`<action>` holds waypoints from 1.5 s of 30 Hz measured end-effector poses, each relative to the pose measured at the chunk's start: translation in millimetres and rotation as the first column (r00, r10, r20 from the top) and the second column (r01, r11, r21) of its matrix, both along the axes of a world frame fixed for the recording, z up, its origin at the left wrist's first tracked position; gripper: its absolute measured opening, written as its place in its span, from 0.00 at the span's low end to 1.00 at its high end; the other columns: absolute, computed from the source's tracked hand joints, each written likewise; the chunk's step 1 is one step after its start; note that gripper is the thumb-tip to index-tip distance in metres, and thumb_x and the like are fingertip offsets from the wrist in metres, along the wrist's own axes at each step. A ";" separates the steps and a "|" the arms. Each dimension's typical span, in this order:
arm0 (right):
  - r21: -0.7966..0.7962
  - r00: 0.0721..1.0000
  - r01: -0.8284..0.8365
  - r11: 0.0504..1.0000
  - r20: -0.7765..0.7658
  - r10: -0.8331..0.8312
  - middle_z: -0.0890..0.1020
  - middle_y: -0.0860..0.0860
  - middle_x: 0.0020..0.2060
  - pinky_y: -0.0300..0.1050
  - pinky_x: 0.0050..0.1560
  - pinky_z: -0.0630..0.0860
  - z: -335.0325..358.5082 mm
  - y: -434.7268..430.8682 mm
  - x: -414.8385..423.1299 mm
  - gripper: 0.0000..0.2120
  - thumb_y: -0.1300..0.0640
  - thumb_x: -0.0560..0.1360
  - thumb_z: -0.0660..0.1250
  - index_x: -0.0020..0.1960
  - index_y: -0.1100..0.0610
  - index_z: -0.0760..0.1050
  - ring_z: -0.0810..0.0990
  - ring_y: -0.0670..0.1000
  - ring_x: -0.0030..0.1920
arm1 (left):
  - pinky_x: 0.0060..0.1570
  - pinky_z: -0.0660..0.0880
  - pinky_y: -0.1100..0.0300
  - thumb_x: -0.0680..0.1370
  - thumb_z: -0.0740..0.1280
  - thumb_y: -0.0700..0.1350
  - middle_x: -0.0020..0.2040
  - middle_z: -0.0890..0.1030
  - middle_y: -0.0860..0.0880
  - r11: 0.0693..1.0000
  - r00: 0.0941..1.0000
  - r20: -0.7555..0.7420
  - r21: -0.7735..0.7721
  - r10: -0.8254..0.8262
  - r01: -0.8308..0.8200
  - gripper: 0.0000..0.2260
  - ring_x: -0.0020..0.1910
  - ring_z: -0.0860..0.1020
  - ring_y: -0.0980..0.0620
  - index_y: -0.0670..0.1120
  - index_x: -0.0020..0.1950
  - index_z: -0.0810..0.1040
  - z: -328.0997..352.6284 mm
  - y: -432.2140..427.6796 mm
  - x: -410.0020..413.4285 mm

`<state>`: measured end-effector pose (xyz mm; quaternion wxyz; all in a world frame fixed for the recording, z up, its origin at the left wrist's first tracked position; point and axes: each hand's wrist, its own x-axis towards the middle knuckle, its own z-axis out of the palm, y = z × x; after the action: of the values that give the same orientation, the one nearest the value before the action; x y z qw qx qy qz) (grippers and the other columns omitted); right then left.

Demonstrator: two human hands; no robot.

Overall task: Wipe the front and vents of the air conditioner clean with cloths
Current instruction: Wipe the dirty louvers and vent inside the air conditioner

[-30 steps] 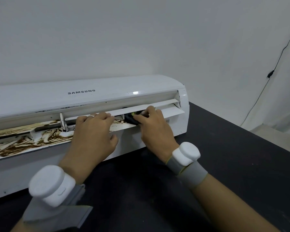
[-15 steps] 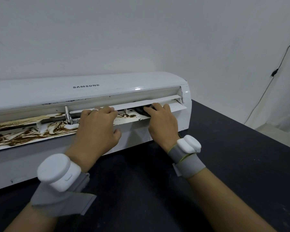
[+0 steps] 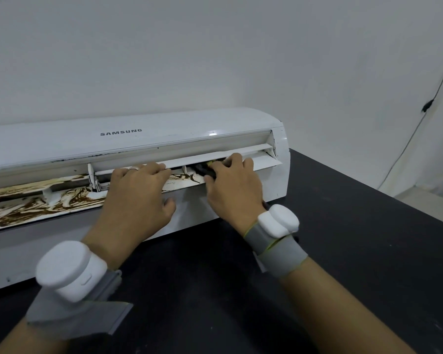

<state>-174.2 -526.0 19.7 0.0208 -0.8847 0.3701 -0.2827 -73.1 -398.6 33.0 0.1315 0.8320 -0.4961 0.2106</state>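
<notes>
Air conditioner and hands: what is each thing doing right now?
Air conditioner: lying on the black table.
Vent flap: open, smeared brown.
Left hand: flat, pressing the flap.
Right hand: pushing a dark cloth into the vent.

A long white plastic air conditioner (image 3: 164, 139) lies on a black tabletop (image 3: 343, 251). The left hand (image 3: 136, 200) rests flat on its open vent flap, fingers spread. Just right of it, the right hand (image 3: 234, 187) presses a dark cloth (image 3: 205, 169) into the vent slot. Brown grime streaks (image 3: 36, 200) cover the louver left of both hands.
</notes>
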 end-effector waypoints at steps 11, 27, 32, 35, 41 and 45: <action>0.062 0.994 0.034 0.998 0.100 -0.040 0.73 0.48 0.60 0.44 0.47 0.59 -10.7 17.1 17.3 0.19 0.61 0.73 0.57 0.61 0.49 0.76 0.64 0.57 0.55 | 0.58 0.63 0.48 0.70 0.71 0.47 0.61 0.79 0.45 1.000 1.000 0.008 -0.023 -0.018 0.018 0.19 0.56 0.77 0.40 0.43 0.60 0.79 0.4 -1.6 1.9; 0.038 0.995 0.037 0.999 0.089 -0.040 0.74 0.53 0.60 0.49 0.52 0.65 -6.5 -1.6 4.0 0.17 0.57 0.75 0.56 0.61 0.50 0.76 0.65 0.59 0.55 | 0.60 0.62 0.50 0.72 0.68 0.48 0.62 0.78 0.49 0.999 0.999 0.011 -0.025 -0.032 0.032 0.18 0.58 0.76 0.42 0.46 0.62 0.77 2.0 0.1 3.2; 0.027 0.991 -0.085 0.996 0.110 0.081 0.71 0.52 0.62 0.47 0.51 0.65 -13.5 17.5 16.8 0.20 0.62 0.74 0.57 0.63 0.49 0.75 0.64 0.59 0.56 | 0.57 0.63 0.50 0.72 0.68 0.49 0.59 0.79 0.48 0.999 0.999 0.026 -0.022 -0.032 0.033 0.17 0.56 0.77 0.41 0.46 0.59 0.78 1.9 1.0 2.2; 0.067 0.974 -0.211 0.975 0.104 0.203 0.71 0.49 0.60 0.45 0.50 0.67 -7.6 5.9 2.9 0.23 0.64 0.76 0.56 0.65 0.45 0.74 0.65 0.57 0.53 | 0.59 0.63 0.50 0.72 0.68 0.48 0.62 0.78 0.49 0.999 0.999 0.020 -0.026 -0.044 0.045 0.19 0.58 0.76 0.42 0.46 0.62 0.77 3.0 2.2 2.6; 0.093 0.986 -0.106 0.990 0.136 0.093 0.71 0.50 0.58 0.46 0.50 0.69 -1.6 -6.2 0.8 0.24 0.64 0.76 0.56 0.63 0.42 0.75 0.65 0.56 0.53 | 0.58 0.63 0.51 0.72 0.68 0.47 0.59 0.80 0.49 0.996 0.998 -0.003 -0.064 -0.061 0.061 0.17 0.57 0.77 0.42 0.46 0.60 0.78 3.8 2.4 5.8; 0.036 0.979 -0.149 0.988 0.148 0.142 0.69 0.52 0.58 0.42 0.46 0.63 -14.9 14.8 15.3 0.23 0.64 0.75 0.57 0.63 0.45 0.76 0.64 0.57 0.54 | 0.57 0.64 0.51 0.71 0.69 0.48 0.58 0.80 0.48 0.997 0.998 0.011 -0.054 -0.061 0.062 0.18 0.56 0.77 0.41 0.45 0.60 0.78 2.7 2.5 6.5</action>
<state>-158.9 -511.2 4.8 0.0889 -0.8858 0.3084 -0.3352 -66.6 -396.1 35.7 0.1580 0.8115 -0.5162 0.2236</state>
